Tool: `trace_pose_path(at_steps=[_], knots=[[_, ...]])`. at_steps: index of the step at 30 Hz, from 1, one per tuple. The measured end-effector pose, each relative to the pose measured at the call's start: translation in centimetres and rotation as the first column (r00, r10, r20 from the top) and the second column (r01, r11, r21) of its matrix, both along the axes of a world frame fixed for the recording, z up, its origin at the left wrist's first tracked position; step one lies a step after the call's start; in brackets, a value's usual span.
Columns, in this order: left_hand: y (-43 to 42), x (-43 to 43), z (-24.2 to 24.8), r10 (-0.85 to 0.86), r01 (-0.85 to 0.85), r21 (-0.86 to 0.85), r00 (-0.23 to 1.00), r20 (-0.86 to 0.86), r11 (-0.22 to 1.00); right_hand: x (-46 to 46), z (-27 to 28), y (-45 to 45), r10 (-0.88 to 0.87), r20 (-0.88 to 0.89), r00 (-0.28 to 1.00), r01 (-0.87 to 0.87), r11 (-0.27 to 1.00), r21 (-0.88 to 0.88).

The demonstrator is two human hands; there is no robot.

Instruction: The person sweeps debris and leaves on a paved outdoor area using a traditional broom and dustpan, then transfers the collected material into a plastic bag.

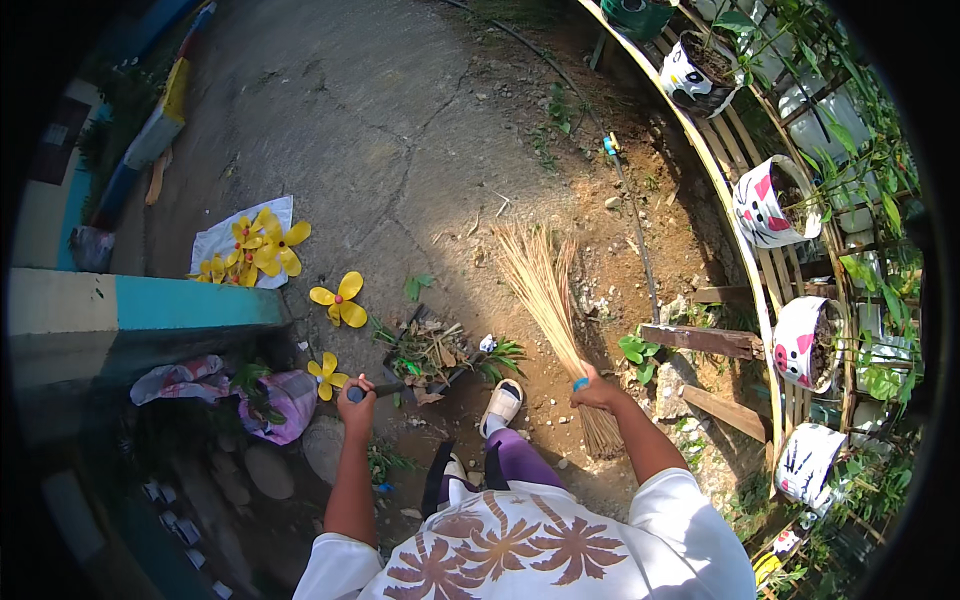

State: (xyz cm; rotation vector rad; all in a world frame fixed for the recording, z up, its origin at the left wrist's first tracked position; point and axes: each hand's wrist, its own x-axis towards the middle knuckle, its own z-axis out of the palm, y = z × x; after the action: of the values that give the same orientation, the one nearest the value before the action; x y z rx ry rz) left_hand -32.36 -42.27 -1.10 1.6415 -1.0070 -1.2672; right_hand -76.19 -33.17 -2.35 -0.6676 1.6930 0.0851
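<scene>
My left hand (358, 401) grips the dark handle of a dustpan (450, 386), which rests low over the ground in front of my feet. Dry leaves, twigs and green scraps (431, 349) are heaped in the pan. In my right hand (596, 390) is a stick broom (541, 296), held where a blue band binds it. Its bristles fan out away from me over the border of concrete and soil, to the right of the pan. A crumpled white and blue scrap (487, 343) lies by the pan's right edge, beside a green leafy tuft (504, 360).
Yellow flower ornaments (339, 298) lie left of the pan, several on a white sack (204, 244). A painted low wall (195, 302) and a pink plastic bag (279, 405) are at left. Along the right, painted planters (772, 202) stand on a bamboo rack; a hose (637, 225) crosses the soil.
</scene>
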Motion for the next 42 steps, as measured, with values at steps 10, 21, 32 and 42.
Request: trace_pose_path(at_steps=[10,21,32,42], knots=[[1.2,3.5,4.6,0.121,-0.121,-0.008,0.992,0.036,0.993,-10.3,8.9,-7.9,-0.113,-0.035,0.993,0.1,0.957,-0.271],[2.4,7.2,4.0,0.181,-0.182,0.002,0.977,0.111,0.983,6.0,-3.4,-8.9,0.24,-0.027,0.97,-0.241,0.962,-0.132],[3.6,10.3,1.0,0.002,-0.001,-0.007,0.993,0.117,1.0,3.9,8.0,-5.6,0.178,-0.22,0.959,-0.233,0.938,-0.256],[3.8,12.1,-0.1,-0.047,0.045,0.021,0.996,0.082,0.999,22.7,-0.7,4.2,0.402,0.106,0.91,-0.399,0.916,-0.052]])
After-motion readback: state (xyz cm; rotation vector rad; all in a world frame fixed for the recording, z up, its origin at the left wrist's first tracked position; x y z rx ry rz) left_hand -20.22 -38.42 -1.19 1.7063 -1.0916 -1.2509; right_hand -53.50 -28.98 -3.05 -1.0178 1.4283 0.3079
